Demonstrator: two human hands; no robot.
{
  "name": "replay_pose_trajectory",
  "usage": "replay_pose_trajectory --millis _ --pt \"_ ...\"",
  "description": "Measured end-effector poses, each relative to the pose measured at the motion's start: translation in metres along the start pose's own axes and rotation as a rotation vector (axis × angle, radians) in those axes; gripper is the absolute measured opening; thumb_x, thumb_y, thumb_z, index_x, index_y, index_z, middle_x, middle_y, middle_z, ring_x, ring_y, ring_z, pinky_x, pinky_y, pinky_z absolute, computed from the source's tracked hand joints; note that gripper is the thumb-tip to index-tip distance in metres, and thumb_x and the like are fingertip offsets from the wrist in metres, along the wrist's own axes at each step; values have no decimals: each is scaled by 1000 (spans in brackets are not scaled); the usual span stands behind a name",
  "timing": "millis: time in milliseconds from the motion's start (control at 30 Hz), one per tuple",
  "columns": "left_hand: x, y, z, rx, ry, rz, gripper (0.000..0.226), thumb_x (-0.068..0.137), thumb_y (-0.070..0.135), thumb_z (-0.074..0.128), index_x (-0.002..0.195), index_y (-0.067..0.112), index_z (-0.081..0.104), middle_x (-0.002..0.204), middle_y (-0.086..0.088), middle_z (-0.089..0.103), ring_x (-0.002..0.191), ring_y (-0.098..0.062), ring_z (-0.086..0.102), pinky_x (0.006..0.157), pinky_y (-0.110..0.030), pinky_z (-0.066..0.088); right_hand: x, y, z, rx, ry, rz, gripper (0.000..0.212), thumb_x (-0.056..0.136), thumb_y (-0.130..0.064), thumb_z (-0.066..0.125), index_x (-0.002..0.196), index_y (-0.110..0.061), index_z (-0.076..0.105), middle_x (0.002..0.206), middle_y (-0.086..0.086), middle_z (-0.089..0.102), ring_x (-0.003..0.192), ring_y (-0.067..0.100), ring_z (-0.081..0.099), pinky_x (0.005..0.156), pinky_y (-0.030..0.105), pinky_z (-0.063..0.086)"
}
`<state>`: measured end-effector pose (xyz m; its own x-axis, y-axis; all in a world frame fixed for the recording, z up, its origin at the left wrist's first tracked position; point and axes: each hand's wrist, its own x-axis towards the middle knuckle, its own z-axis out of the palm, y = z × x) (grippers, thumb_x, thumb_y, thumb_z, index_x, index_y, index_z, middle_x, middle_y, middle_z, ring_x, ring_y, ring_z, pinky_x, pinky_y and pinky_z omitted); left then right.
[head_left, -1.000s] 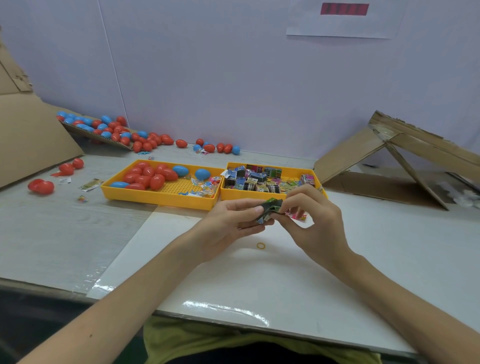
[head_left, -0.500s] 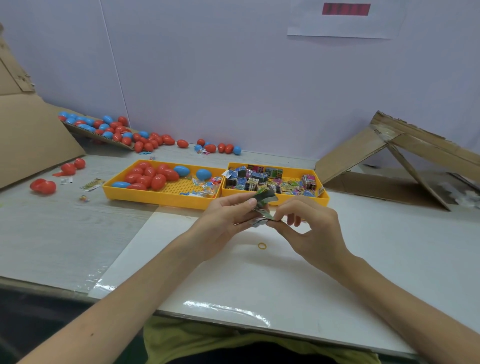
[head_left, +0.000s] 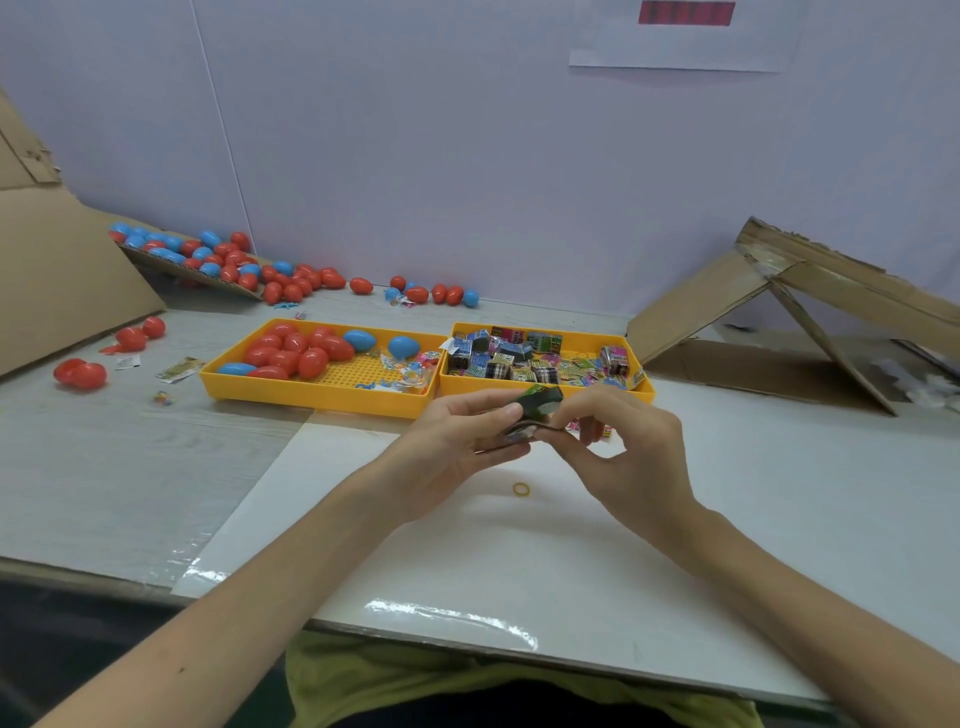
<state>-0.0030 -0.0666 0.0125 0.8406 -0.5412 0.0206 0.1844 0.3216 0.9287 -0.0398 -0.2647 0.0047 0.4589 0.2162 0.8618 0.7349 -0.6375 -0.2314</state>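
My left hand and my right hand meet above the white board, just in front of the yellow trays. Between them is a small dark green packet; my left thumb and fingers pinch it, and my right fingertips pinch its lower edge. A pink packet shows behind my right fingers. A small yellow rubber band lies on the board below my hands.
The left yellow tray holds red and blue plastic eggs; the right yellow tray holds several small printed packets. More eggs lie along the back wall and at the left. Cardboard pieces stand at the left and right.
Both hands stayed in place while working the green packet. It has turned up between my fingers, and my right fingertips have shifted from its top to its lower edge.
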Motion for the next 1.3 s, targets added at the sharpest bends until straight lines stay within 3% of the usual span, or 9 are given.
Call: replay_pose_trajectory --millis 300,467,600,700,833,1033,1100,1167,1300 --pt "-1 0 1 64 -56 15 39 87 19 67 124 7 69 122 -13 72 112 -28 70 91 -28 57 0 -2 2 1 80 74 19 74 -2 87 79 -3 69 86 4 59 66 15 52 58 29 47" --pt "-1 -1 1 76 -42 32 36 85 20 69 119 9 72 122 -15 72 112 -29 70 92 -29 57 1 -2 2 13 86 79 22 75 -8 86 84 -2 66 91 6 59 69 16 55 59 23 48" --pt "-1 -1 0 69 -48 56 34 85 19 68 117 9 73 119 -15 72 109 -28 71 91 -29 57 2 -2 1 106 50 186 30 79 -14 83 102 -10 64 98 1 65 74 12 62 60 29 52" --pt "0 -2 0 116 -34 75 35 88 24 66 118 7 72 114 -15 74 106 -26 72 88 -28 58 2 0 3 136 -4 242 22 81 -14 81 99 -15 69 88 -6 69 73 10 63 63 30 54" --pt "0 -3 3 355 13 171 38 89 37 67 120 15 71 108 -8 77 101 -25 74 86 -30 59 3 7 4 273 -9 445 20 81 -13 82 90 -23 68 79 -9 70 67 9 61 62 27 52" --pt "6 -16 -4 843 154 304 17 91 16 74 101 28 68 88 0 78 83 -16 73 70 -28 54 -2 17 11 331 -174 589 23 81 -13 83 84 -27 65 77 -22 64 67 5 56 67 26 44" --pt "6 -18 -8 1003 188 350 16 89 15 75 100 25 70 91 5 77 85 -9 72 75 -23 53 -4 19 13 289 -259 595 22 81 -17 83 84 -28 64 79 -25 64 70 2 56 67 21 42" --pt "6 -21 -9 1168 197 408 15 87 14 74 100 22 72 94 7 75 90 -6 69 81 -23 52 -6 21 14 224 -321 583 21 80 -20 84 82 -28 64 79 -22 65 70 1 54 65 15 39" --pt "5 -22 -7 1298 191 431 14 86 16 74 99 20 75 94 8 72 94 -13 62 85 -35 50 -9 23 14 168 -403 576 19 80 -25 83 84 -28 64 78 -6 66 64 5 50 61 22 43"
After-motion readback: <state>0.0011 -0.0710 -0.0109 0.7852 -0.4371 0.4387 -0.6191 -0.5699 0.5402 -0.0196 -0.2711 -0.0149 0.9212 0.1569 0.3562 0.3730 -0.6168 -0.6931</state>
